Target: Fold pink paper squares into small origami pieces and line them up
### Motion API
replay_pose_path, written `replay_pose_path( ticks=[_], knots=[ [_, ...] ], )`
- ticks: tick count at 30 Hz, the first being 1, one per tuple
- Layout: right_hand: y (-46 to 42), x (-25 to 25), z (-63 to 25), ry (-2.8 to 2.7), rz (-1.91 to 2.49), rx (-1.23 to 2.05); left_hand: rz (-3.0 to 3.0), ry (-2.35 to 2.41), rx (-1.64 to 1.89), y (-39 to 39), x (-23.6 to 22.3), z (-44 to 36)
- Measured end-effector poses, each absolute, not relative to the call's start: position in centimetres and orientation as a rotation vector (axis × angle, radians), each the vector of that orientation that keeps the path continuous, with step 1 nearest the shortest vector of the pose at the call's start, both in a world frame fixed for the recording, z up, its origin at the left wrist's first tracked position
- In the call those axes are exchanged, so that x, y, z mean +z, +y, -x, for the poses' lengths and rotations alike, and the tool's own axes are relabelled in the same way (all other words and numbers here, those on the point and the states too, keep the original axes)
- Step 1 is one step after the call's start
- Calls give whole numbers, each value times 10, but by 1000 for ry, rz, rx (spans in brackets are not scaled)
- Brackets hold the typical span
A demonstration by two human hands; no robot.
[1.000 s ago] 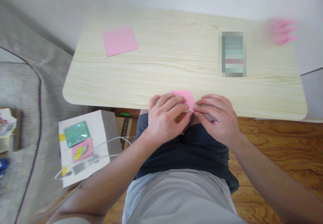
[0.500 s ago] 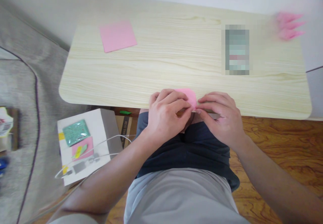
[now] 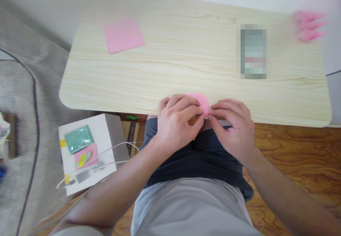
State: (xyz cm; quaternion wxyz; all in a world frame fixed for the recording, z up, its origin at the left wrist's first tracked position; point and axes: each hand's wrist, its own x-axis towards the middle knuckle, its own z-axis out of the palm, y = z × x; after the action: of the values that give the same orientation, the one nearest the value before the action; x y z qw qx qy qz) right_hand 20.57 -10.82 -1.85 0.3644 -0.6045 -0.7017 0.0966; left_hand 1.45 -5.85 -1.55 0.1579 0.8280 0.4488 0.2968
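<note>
A piece of pink paper [image 3: 201, 101] lies at the table's near edge, partly covered by my fingers. My left hand [image 3: 179, 119] rests over its left side, with thumb and forefinger pinching the near corner. At the right corner of the paper, my right hand [image 3: 233, 122] pinches with thumb and forefinger; its other fingers are bent beside it. The fold under my left hand is hidden. Farther off on the table, a stack of square pink paper [image 3: 124, 35] lies at the left, and several pointed folded pink paper pieces [image 3: 310, 26] sit at the far right.
The pale wooden table [image 3: 170, 65] has rounded corners. A blurred-out, phone-shaped object [image 3: 254, 51] lies on its right half. Left of my legs stands a white box [image 3: 114, 133] carrying a green packet [image 3: 79, 139], pink paper [image 3: 92, 158] and a white cable [image 3: 119, 144].
My view has shifted slightly. Both hands keep their pinch on the pink paper, and the right fingers sit marginally farther right. Nothing has been let go.
</note>
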Motion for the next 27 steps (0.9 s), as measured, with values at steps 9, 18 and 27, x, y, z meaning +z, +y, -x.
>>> replay_pose_path(
  ticks=[9,18,27],
  knots=[
    [-107,-17,-202,-1783,1575,235,-2349,1259,889,-59,-16,-14],
    [-107,-25,-191,-1692,1590,168,-2391,1191,816,-56,-10,-8],
    [-116,-25,-199,-1719,1499,235,-2420,1164,824,-53,-11,-6]
  ],
)
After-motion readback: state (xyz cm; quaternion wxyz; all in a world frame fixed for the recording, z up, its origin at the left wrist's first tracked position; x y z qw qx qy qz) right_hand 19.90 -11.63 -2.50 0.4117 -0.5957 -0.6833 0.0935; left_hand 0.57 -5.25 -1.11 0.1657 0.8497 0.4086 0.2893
